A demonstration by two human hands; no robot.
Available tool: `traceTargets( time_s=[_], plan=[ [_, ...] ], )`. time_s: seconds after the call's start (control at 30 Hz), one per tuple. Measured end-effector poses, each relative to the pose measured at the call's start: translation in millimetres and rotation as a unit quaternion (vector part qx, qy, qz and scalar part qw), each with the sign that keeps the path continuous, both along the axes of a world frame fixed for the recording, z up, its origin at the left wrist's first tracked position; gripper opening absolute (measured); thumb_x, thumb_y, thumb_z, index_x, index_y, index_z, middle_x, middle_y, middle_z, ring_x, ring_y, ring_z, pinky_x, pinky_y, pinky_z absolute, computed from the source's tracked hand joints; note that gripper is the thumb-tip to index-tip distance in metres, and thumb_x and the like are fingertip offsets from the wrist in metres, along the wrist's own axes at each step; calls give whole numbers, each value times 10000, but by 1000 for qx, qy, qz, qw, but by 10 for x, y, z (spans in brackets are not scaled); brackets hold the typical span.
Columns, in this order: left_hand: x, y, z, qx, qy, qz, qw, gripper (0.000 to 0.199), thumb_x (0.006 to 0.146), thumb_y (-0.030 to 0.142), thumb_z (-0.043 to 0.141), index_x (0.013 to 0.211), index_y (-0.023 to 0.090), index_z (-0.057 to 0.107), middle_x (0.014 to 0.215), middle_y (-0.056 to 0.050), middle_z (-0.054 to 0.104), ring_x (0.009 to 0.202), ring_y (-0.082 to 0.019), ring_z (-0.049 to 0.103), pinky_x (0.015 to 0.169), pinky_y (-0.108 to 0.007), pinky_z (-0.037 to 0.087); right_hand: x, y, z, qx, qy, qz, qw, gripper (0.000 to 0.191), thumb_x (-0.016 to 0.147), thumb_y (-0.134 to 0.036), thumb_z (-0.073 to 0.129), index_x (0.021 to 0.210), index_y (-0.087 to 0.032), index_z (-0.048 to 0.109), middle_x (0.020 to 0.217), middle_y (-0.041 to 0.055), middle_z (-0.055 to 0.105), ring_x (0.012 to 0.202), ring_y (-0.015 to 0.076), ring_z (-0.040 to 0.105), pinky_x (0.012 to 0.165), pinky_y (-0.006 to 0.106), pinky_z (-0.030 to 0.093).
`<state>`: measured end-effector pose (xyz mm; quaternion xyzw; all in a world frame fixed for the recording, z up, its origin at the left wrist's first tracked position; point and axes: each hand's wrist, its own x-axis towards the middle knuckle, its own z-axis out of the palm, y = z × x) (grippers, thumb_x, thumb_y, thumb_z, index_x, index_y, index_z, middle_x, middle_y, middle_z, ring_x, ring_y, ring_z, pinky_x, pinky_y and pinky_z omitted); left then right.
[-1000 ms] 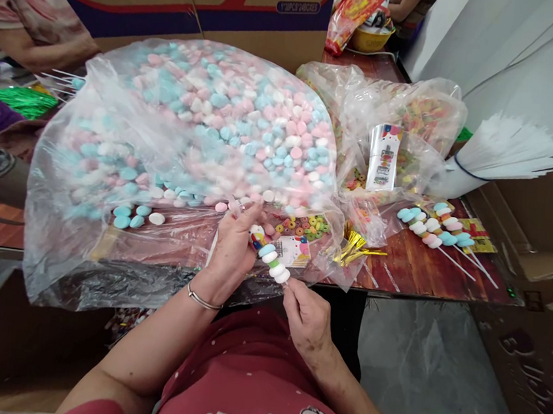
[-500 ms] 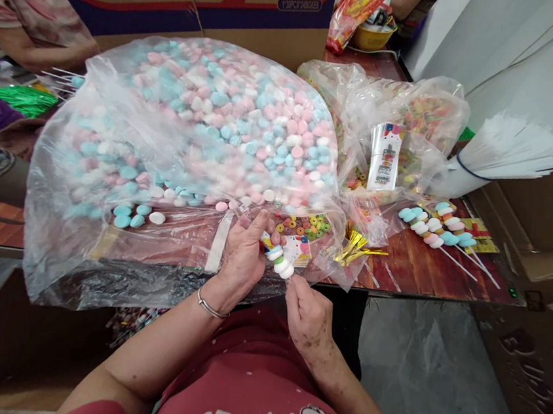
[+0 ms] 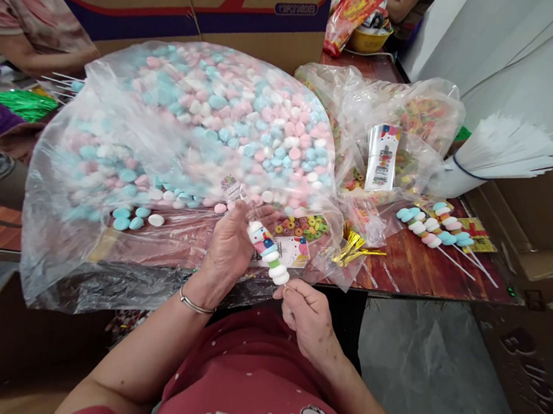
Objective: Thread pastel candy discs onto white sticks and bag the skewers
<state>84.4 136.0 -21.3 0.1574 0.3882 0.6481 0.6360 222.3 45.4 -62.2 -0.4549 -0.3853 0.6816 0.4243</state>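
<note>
A marshmallow candy skewer tilts up and away from me, its upper part inside a clear printed plastic sleeve. White marshmallows and a green ring candy show on it. My right hand pinches the skewer's lower end. Beside the sleeve is my left hand, thumb and fingers apart, with the fingers partly behind the skewer. Under the hands lie printed cards and several ring candies. A large clear bag of pink, blue and white marshmallows spreads across the table just beyond.
At the right lie several finished-looking marshmallow skewers, gold twist ties and a tub of white sticks. A stack of printed sleeves rests on a bag of ring candies. Another person's arm is at the left.
My left hand has loosened and shifted left, its fingers spreading, so more of the sleeved skewer shows. My right hand still pinches the lower end.
</note>
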Motion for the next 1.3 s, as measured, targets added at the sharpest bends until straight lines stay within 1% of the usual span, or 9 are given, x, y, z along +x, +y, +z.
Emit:
traceTargets(
  time_s=[0.17,0.33,0.43,0.53,0.73,0.83,0.97,1.1,1.3],
  plan=[
    [-16,15,104,-9,30,43,999,440,477,398,914,715,170,622,690,-9,705,628,-178,694,663,-325,582,18,-22,-76,215,-282,-7,935,284,928,-318,448,754,-170,617,510,-60,411,461,67,344,469,207,283],
    [12,7,85,-9,64,77,995,433,499,347,905,695,163,566,605,37,655,514,-132,645,557,-273,551,17,1,-157,458,-502,-90,728,243,930,-150,451,915,-148,693,558,-5,592,491,96,467,541,258,329],
    [32,-1,29,-5,72,77,994,428,525,316,896,752,166,566,589,53,631,489,-118,619,496,-232,504,12,22,-175,499,-553,-106,659,232,917,-116,483,1011,-133,695,533,-5,590,479,111,479,527,287,319],
    [68,-17,-27,-4,56,62,996,416,547,334,886,693,162,536,542,75,568,438,-86,559,495,-226,504,9,30,-169,485,-547,-108,673,240,920,-123,478,1004,-129,702,546,7,604,486,116,484,528,287,325],
    [93,-27,-98,-43,1,19,999,392,640,371,844,657,156,516,550,75,524,436,-70,535,577,-265,557,27,24,-130,189,-289,-42,938,303,921,-344,455,782,-172,662,503,-38,473,465,81,375,471,220,301],
    [82,-28,-133,-43,-17,4,999,384,645,382,842,682,159,531,551,74,521,453,-83,548,565,-270,552,20,48,-94,16,-94,-44,994,274,853,-392,516,736,-168,624,433,-85,351,403,62,256,407,211,204],
    [81,-53,-149,-21,-2,8,1000,398,610,375,866,683,157,541,562,70,536,466,-88,551,564,-273,551,-7,63,-47,-74,31,-37,996,212,807,-357,526,713,-177,588,381,-120,259,359,55,160,377,213,143],
    [153,-115,-118,-1,26,-9,1000,385,649,390,843,648,160,534,548,66,534,453,-81,543,593,-278,556,-33,14,-67,92,-164,-37,982,257,870,-353,494,752,-169,629,460,-67,396,420,70,310,428,208,256],
    [391,-322,-126,1,51,-44,998,399,647,431,830,622,165,532,508,49,542,446,-95,545,542,-241,495,-40,21,-153,410,-492,-88,763,295,928,-172,412,892,-160,704,551,17,609,488,109,502,539,234,364]
  ],
)
